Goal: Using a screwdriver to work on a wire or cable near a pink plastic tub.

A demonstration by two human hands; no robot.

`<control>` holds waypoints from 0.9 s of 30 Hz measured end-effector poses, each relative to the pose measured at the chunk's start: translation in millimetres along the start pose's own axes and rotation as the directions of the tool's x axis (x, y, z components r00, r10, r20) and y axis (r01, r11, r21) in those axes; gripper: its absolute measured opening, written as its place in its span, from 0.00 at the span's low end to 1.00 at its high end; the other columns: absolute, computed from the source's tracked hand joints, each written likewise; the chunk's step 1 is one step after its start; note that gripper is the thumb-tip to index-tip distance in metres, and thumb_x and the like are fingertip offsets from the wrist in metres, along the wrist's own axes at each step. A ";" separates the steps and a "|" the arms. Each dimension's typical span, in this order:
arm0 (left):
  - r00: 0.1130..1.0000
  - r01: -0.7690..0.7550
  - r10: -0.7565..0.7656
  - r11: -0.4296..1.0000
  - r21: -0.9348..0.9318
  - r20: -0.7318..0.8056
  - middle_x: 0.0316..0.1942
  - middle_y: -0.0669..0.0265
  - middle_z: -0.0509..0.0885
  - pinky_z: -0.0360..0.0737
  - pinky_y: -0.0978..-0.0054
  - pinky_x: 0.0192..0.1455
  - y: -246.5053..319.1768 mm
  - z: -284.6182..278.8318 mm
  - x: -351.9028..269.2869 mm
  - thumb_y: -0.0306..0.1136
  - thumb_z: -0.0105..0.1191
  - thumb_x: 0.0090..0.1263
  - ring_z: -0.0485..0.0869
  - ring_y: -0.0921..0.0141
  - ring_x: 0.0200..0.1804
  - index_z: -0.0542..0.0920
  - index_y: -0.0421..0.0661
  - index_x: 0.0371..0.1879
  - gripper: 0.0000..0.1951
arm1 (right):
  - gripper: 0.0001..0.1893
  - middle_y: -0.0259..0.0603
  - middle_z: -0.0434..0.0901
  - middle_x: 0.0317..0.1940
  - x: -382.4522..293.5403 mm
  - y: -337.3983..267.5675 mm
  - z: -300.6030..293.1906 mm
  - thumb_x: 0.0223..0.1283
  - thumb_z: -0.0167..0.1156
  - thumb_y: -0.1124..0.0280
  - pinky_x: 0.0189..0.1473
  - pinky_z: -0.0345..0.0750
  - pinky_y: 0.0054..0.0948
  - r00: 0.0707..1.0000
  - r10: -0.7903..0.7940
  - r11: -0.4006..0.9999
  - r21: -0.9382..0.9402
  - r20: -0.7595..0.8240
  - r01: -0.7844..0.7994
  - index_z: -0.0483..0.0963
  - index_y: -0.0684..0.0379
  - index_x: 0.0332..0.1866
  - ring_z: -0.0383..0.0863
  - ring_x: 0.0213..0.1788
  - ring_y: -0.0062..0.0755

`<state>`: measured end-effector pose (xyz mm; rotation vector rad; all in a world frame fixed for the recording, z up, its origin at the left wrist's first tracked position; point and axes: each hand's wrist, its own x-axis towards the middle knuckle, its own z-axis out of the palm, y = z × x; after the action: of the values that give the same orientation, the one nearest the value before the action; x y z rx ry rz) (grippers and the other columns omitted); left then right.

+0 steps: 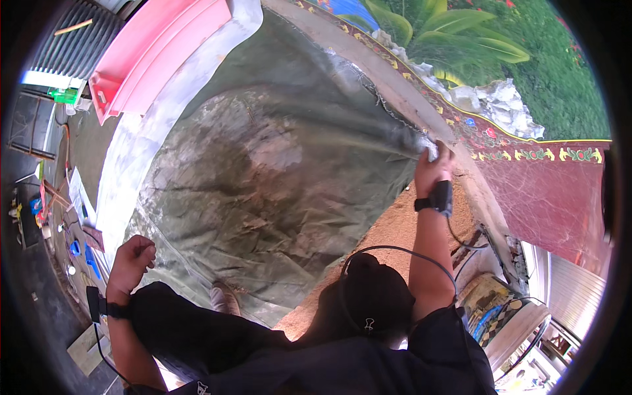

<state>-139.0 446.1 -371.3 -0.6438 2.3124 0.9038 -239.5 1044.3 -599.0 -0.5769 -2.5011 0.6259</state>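
Observation:
A large dark green tarpaulin (296, 207), creased and dusty with pale patches, is spread before me. At its right edge, close to the wall, my right hand (434, 168) grips a bunched, pale shiny part of the sheet. Below that hand, a layer of tan grain-like material (395, 227) shows beside the tarpaulin. My left hand (132, 259) is curled above the left edge, by my knee, with nothing visible in it. A shoe (224, 298) stands on the tarpaulin's near part. Each wrist wears a black strapped device with a cable.
A pink plastic tub (163, 54) and a whitish sheet (143, 148) border the left. Along the right runs a painted wall (538, 197) with a concrete ledge (414, 94). A stained bucket (513, 321) stands lower right. Assorted tools and blue objects (89, 259) lie far left.

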 end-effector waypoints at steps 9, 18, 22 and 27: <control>1.000 0.010 -0.010 0.999 -0.030 0.014 0.28 0.68 0.81 0.76 0.77 0.32 2.2 3.2 2.1 0.30 0.58 0.73 0.79 0.76 0.29 0.79 0.39 0.43 0.08 | 0.33 0.42 0.56 0.77 -63.4 -76.8 56.5 0.65 0.56 0.51 0.78 0.50 0.52 0.584 -0.351 0.870 0.025 0.732 0.492 0.64 0.51 0.74 0.49 0.81 0.43; 1.000 0.011 -0.009 0.997 -0.074 0.019 0.29 0.68 0.81 0.76 0.77 0.32 -9.7 -8.2 -5.4 0.29 0.58 0.73 0.79 0.77 0.30 0.79 0.39 0.43 0.07 | 0.34 0.42 0.57 0.78 -54.1 -49.1 61.7 0.65 0.57 0.51 0.78 0.52 0.52 0.757 -0.111 0.922 -0.218 0.644 0.320 0.63 0.55 0.74 0.52 0.80 0.43; 0.999 -0.023 0.028 0.995 -0.101 0.046 0.30 0.68 0.82 0.77 0.77 0.33 -7.0 -6.8 -1.9 0.27 0.57 0.72 0.79 0.76 0.30 0.79 0.38 0.43 0.06 | 0.35 0.46 0.60 0.76 -50.9 -60.8 52.7 0.63 0.59 0.51 0.77 0.53 0.51 0.730 -0.084 0.917 -0.233 0.678 0.322 0.64 0.56 0.73 0.54 0.79 0.45; 0.993 -0.089 0.093 0.994 -0.058 0.070 0.30 0.68 0.82 0.78 0.77 0.34 -3.7 -7.7 2.4 0.26 0.57 0.72 0.80 0.76 0.31 0.79 0.38 0.42 0.05 | 0.33 0.47 0.64 0.73 -43.9 -83.4 30.1 0.62 0.61 0.53 0.77 0.54 0.52 0.689 -0.108 0.934 -0.164 0.717 0.317 0.67 0.56 0.70 0.61 0.75 0.48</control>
<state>-141.0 437.5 -369.8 -0.5222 2.2746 1.0189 -244.4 945.6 -594.0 -0.1119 -3.3577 0.4500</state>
